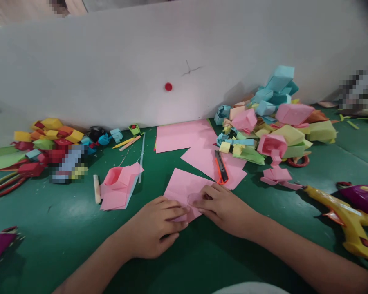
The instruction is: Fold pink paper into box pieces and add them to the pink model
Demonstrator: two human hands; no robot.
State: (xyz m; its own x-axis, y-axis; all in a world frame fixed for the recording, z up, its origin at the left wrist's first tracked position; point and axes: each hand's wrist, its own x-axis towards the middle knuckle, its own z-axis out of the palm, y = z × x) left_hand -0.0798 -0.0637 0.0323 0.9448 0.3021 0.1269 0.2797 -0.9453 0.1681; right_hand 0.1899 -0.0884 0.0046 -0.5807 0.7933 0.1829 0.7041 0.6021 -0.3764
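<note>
A pink sheet of paper [184, 183] lies on the green table between my hands, its near part partly folded up. My left hand [158, 226] rests on the paper's near left part, fingers stretched over it and thumb apart. My right hand [222, 208] has curled fingers pinching the sheet's near right part, close to the left fingertips. Beyond the right hand, a box cutter [221, 167] with an orange edge rests on more pink sheets [199, 159]. Left of the paper sits a folded pink paper piece [119, 183].
Folded paper boxes are heaped at the right [291, 114] and left [55, 132]. A yellow glue gun [343, 216] and a purple glue gun [362, 196] lie at the right. Scissors [9, 183] lie at the left. A white board [125, 69] stands behind.
</note>
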